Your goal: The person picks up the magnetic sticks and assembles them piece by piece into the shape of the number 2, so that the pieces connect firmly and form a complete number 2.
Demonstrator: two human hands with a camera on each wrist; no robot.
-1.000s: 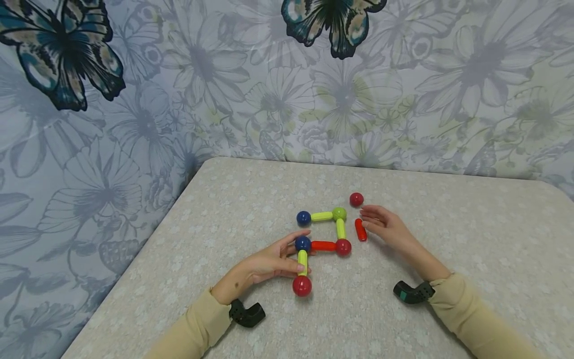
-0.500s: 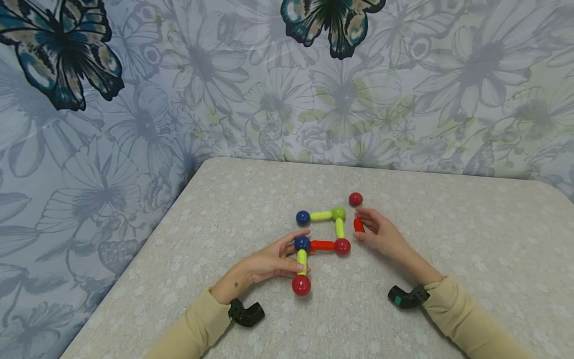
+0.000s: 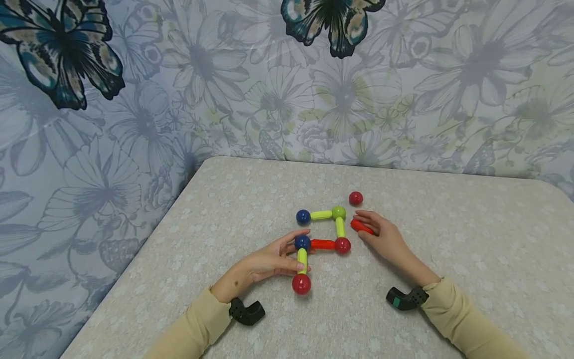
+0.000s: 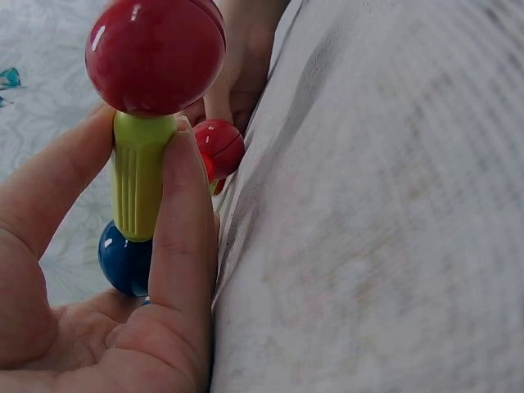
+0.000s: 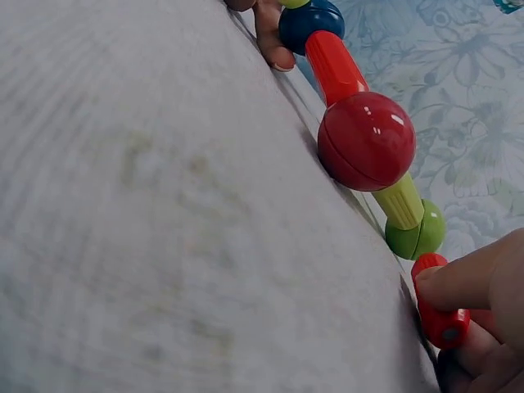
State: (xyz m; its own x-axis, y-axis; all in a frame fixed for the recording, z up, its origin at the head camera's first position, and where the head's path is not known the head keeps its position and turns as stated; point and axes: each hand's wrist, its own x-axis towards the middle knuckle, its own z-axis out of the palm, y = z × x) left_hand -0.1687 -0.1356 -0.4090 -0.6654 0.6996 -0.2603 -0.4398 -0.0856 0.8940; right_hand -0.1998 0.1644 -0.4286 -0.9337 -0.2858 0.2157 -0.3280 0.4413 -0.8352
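A zigzag chain of ball-and-rod construction pieces lies on the table. My left hand [image 3: 268, 262] pinches its near yellow-green rod [image 3: 302, 261] between thumb and fingers. That rod joins a large red ball [image 3: 301, 284] to a blue ball [image 3: 302, 243]. From the blue ball a red rod [image 3: 323, 244] runs to another red ball [image 3: 343, 245]. Beyond it come a further yellow-green rod [image 3: 340, 227], a green ball [image 3: 339, 212], one more rod and a blue end ball [image 3: 303, 217]. Right of the chain, my right hand [image 3: 389, 243] pinches a separate red rod [image 5: 442, 315], apart from the chain.
A loose red ball [image 3: 356, 198] sits just beyond my right fingertips. The pale patterned tabletop [image 3: 251, 194] ends at a flowered wall covering [image 3: 278, 109]. Dark curved devices [image 3: 407, 298] are on both wrists.
My right hand has moved left and taken hold of the separate red rod, which has turned from nearly upright in view to slanting. My left hand and the chain stay in place.
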